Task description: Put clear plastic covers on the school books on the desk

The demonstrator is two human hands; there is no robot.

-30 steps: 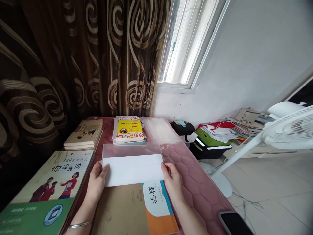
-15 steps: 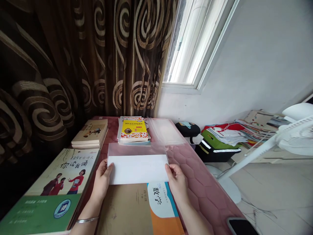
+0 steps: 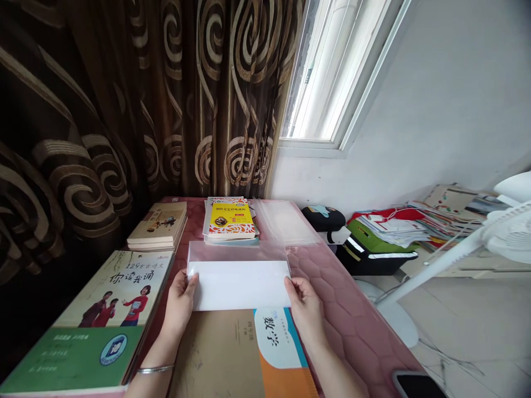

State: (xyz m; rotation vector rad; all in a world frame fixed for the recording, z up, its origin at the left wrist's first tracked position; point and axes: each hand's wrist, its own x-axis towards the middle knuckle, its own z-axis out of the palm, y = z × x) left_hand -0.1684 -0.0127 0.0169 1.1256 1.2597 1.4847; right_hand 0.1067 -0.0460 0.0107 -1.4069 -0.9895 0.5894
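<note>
A large paper book with a tan, orange, blue and white cover [image 3: 224, 354] lies at the near side of the pink, quilted-patterned surface [image 3: 348, 326]. At its far edge is a blank white rectangular sheet [image 3: 243, 284], with a flat piece of clear plastic [image 3: 236, 252] reaching out past it.

The left hand [image 3: 180, 304] is nearly closed, pinching the left end of the white sheet, thumb on top; the right hand [image 3: 306, 308] pinches the right end in the same way (a matched, level grip, by the look of it).

As for progress, the white sheet and plastic already line up at the sides, though whether one is inside the other I cannot tell. The tan part of the large book shows no plastic over it, so any covering there looks undone. Beyond the large book, more flat clear plastic sheets [image 3: 286, 222] lie beside a stack topped by a yellow-and-white book [image 3: 232, 216]. To its left are a green-and-cream book [image 3: 87, 354] and, farther off, a small pile of tan books [image 3: 160, 221].
</note>
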